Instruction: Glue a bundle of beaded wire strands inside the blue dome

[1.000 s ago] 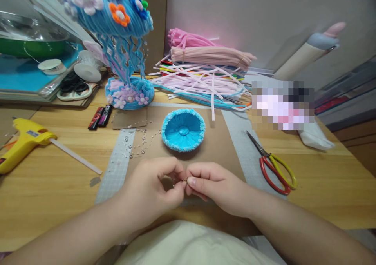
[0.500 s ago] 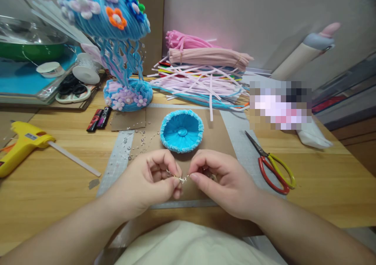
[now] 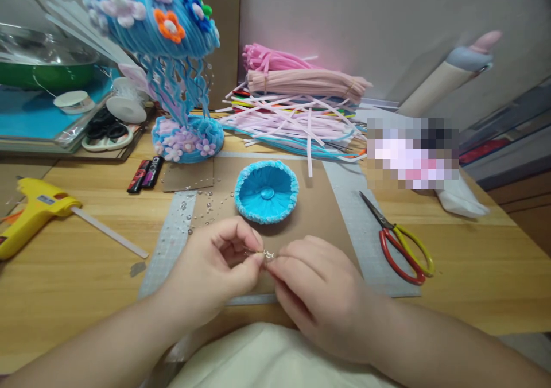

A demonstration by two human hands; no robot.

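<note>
My left hand [image 3: 221,262] pinches a thin, shiny beaded wire [image 3: 269,255] between thumb and index finger. From the other side, the fingertips of my right hand [image 3: 321,287] close on the same wire, its back turned upward. Most of the strand is hidden by the fingers. Just beyond both hands, a fuzzy-rimmed blue bowl-shaped piece [image 3: 244,212] lies with its hollow side facing me. Small clear beads on strands [image 3: 209,205] spread left of it, over the brown cardboard [image 3: 321,216].
Scissors [image 3: 398,244] lie right of the grey mat [image 3: 167,250]. A yellow glue gun [image 3: 47,204] is at far left. Behind stand a flowered blue jellyfish-shaped decoration [image 3: 161,32], two markers [image 3: 146,174], wire spools [image 3: 126,104] and piled pipe cleaners [image 3: 293,118].
My right hand has rolled over, palm now down, and its fingertips have come closer to the left hand. The left hand has barely moved and keeps its pinch.
</note>
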